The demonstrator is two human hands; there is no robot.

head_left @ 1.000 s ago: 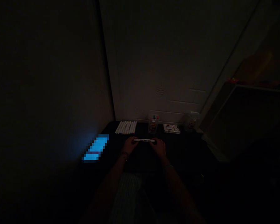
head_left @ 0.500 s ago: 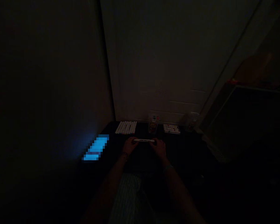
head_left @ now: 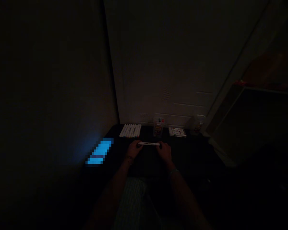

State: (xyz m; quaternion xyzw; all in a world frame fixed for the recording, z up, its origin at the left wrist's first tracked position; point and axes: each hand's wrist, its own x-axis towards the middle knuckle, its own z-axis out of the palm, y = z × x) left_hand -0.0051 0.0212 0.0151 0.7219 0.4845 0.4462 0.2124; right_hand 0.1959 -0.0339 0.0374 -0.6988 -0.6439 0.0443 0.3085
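A white marker pen (head_left: 149, 144) with dark print lies level between my hands, above the dark table. My left hand (head_left: 134, 148) is closed on its left end. At its right end, my right hand (head_left: 165, 151) grips it with the fingers closed. Behind my left hand, several white markers (head_left: 130, 131) lie side by side in a row. A clear plastic case (head_left: 158, 127) stands upright just beyond the held marker. To its right lies a flat set of white markers (head_left: 177, 132). The picture is very dark, so finger details are hard to make out.
A glowing blue, pixelated screen (head_left: 100, 151) lies at the table's left side. Another clear container (head_left: 199, 124) stands at the back right. A pale wall (head_left: 144, 64) rises behind the table (head_left: 194, 156). A dark framed panel (head_left: 254, 124) leans on the right.
Both hands hold the marker in nearly the same place. My right fingers have shifted slightly outward toward the marker's right end. The view has moved very little.
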